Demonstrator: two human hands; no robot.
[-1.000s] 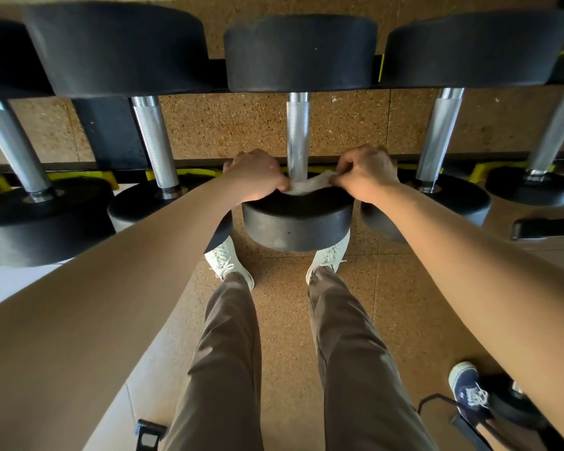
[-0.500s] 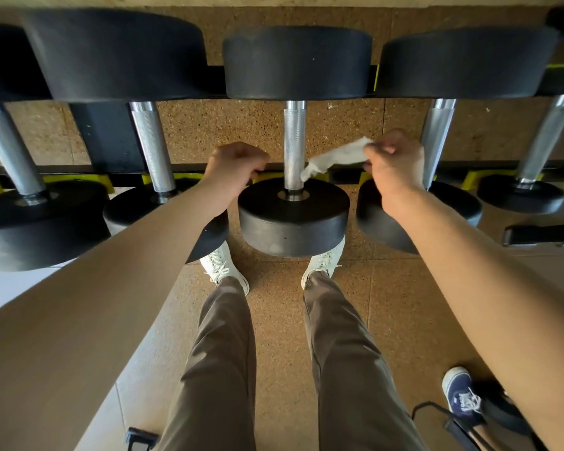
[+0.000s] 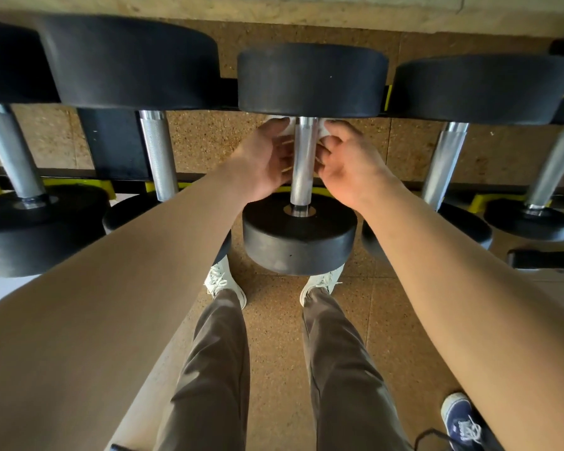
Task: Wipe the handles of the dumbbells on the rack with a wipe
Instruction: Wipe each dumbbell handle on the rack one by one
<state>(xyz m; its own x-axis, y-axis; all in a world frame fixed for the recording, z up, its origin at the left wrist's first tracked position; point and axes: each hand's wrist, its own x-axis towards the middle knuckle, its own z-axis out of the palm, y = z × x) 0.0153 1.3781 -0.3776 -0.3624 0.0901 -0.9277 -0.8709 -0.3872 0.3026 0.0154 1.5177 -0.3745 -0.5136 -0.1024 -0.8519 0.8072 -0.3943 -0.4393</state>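
Each grip is narrow, holding the wipe (image 3: 279,125). The left hand (image 3: 267,157) and right hand (image 3: 349,161) sit on either side of the middle handle (image 3: 302,164), fingers curled in toward it. The fingers are blurred. White cloth shows at both sides of the bar, just under the far head, so the wipe seems to pass behind the handle with one end in each hand. It sits at the top of the bar; the bare metal below runs down to the near head (image 3: 300,236).

That dumbbell lies on the rack (image 3: 111,141), handle pointing away from the person. More dumbbells lie on both sides of it, the closest ones at (image 3: 158,154) and (image 3: 442,164). Both forearms reach in from the lower corners. Under the rack, on the speckled cork-coloured floor (image 3: 274,336), stand two white shoes (image 3: 223,284) and brown trousers (image 3: 215,369). A dark blue shoe (image 3: 459,421) is at the lower right.
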